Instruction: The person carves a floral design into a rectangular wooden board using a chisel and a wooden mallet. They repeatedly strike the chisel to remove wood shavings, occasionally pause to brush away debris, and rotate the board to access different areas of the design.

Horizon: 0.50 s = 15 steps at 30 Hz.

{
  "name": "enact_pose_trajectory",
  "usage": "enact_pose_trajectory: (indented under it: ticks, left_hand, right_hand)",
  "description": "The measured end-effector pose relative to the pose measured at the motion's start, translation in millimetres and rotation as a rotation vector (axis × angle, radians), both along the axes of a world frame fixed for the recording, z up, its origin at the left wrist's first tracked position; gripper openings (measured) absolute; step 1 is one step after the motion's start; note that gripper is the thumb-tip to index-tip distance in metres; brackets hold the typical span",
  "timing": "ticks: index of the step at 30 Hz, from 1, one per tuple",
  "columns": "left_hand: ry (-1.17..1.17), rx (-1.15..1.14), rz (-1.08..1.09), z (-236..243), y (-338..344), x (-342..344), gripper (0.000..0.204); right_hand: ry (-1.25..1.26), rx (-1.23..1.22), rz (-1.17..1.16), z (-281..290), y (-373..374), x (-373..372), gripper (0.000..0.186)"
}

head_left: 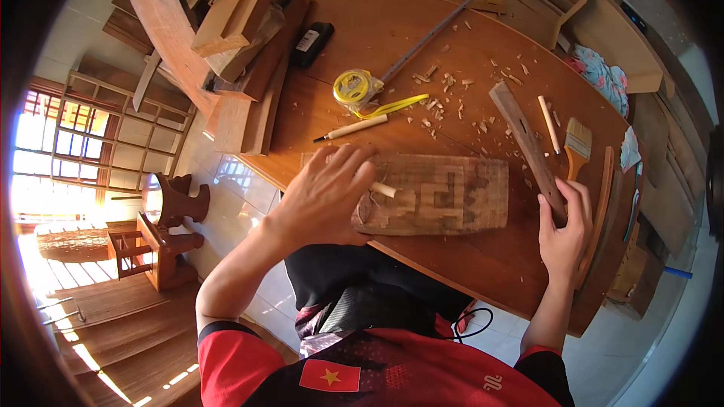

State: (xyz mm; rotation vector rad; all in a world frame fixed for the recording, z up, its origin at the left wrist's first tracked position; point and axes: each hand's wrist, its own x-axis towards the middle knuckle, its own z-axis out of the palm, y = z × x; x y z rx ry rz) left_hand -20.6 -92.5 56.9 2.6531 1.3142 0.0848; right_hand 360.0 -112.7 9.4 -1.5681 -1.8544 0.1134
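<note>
A flat wooden board [445, 194] with carved angular patterns lies on the brown round table [467, 256]. My left hand [324, 196] rests on the board's left end and holds a thin pale tool handle [383, 190] between its fingers. My right hand [566, 226] grips the near end of a long dark wooden mallet-like strip [524, 143] that lies slanted on the table to the right of the board.
A yellow tape measure [354, 87], a pale-handled carving tool [351, 130], a long metal rod [434, 34], a paintbrush [577, 145], a thin stick [548, 123] and wood chips [445, 90] lie on the table. Stacked timber [241, 30] sits at its far left. A small wooden stool [162, 237] stands below left.
</note>
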Motion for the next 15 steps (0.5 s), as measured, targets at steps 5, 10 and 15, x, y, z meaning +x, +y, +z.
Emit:
enact_pose_trajectory:
  ticks: [5,10,15]
  left_hand:
    - [0.049,0.017,0.028,-4,9,-8,0.097]
    - [-0.049,0.102,-0.042,11,21,-10,0.063]
    - [-0.446,-0.061,-0.152,25,34,3,0.028]
  right_hand:
    - [0.007,0.038,0.019,-1,2,0,0.030]
    - [0.055,0.082,-0.013,-5,1,3,0.029]
    - [0.137,0.079,-0.007,-3,-2,8,0.029]
